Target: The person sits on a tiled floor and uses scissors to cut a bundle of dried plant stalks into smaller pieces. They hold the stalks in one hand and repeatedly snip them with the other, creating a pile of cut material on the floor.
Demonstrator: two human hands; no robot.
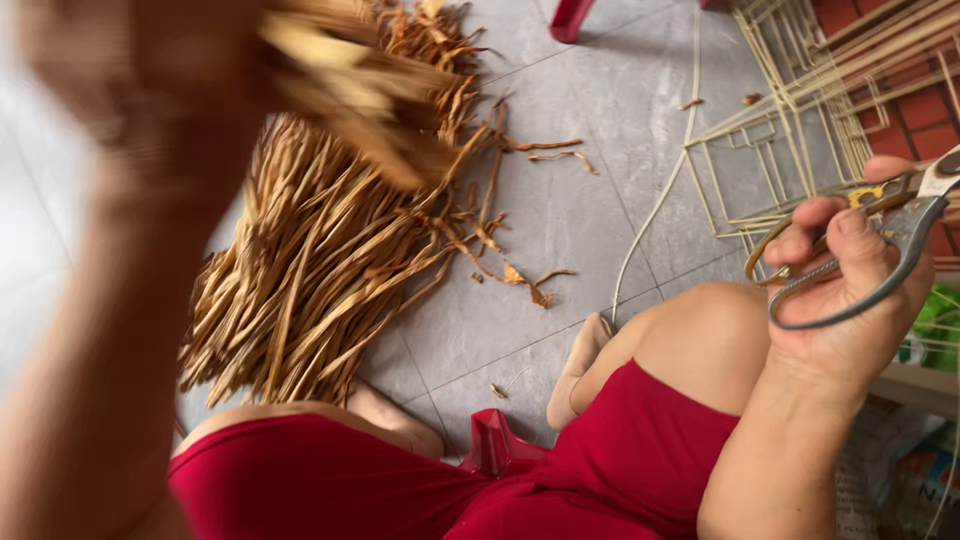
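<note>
Seen from above, the blurred left hand [150, 70] is raised and clasped around a bunch of dried straw strips [360, 90], directly over the big straw pile [320, 250] on the floor, while the right hand [850, 290] grips closed scissors [900, 230] far to the right
</note>
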